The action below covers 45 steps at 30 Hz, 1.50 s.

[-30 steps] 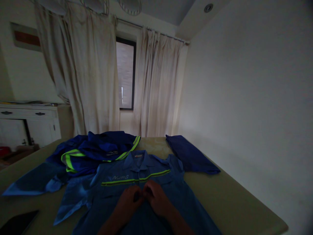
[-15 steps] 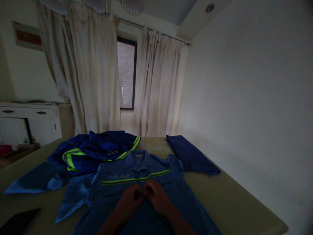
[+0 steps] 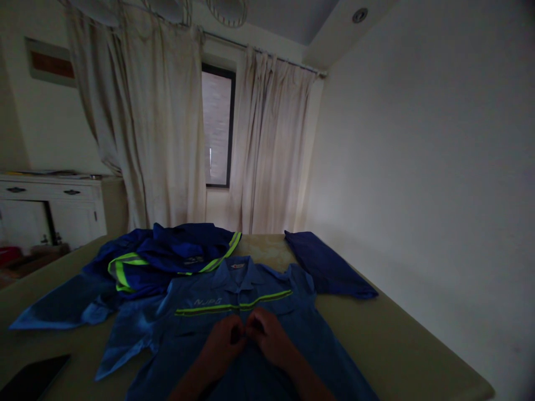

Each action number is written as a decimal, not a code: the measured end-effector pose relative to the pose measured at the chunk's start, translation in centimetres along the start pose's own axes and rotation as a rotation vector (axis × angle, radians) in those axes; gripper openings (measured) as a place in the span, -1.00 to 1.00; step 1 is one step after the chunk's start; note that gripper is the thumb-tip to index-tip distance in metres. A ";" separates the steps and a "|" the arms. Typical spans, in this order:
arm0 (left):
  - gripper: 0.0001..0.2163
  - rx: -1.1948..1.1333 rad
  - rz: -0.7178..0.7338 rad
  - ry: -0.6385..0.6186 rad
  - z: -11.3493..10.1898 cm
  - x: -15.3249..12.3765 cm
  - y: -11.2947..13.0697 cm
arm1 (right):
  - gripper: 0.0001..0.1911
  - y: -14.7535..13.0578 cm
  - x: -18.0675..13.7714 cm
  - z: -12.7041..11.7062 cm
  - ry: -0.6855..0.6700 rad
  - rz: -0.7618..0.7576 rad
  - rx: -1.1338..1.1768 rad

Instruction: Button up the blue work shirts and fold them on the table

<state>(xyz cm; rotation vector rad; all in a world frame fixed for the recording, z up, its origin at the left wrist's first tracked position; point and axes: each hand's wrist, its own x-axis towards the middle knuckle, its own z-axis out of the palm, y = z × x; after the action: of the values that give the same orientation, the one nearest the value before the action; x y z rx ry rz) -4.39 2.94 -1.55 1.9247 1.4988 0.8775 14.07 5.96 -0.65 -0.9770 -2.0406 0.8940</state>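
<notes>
A blue work shirt lies spread front side up, its collar pointing away from me and a yellow-green stripe across the chest. My left hand and my right hand meet over the front placket, just below the stripe. Both are closed in a pinch on the shirt, fingertips almost touching. Whatever small part of the placket sits between the fingertips is hidden and dark. One sleeve of the shirt stretches out to the left.
Behind on the left is a heap of darker blue clothing with yellow-green bands. A folded navy garment lies at the right, near the edge of the table. A dark flat object rests at the front left.
Both hands stay at the same spot on the placket with barely any finger movement. The whole view has shifted very slightly.
</notes>
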 end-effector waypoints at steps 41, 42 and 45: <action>-0.68 0.667 0.045 0.063 -3.2 3.8 -1.0 | -0.71 0.0 -7.6 3.4 0.108 0.171 -0.567; -0.67 0.675 0.004 0.040 -3.0 3.5 -0.2 | -0.73 0.5 -7.7 3.5 0.147 0.182 -0.558; -0.73 0.610 -0.020 0.066 -2.1 2.2 1.6 | -0.73 1.8 -7.3 3.2 0.230 0.241 -0.466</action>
<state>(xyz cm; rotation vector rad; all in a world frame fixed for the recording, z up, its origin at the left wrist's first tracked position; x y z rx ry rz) -4.67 4.73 1.36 2.3034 1.9871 0.5058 15.58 -0.18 -5.84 -1.5269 -1.9954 0.3955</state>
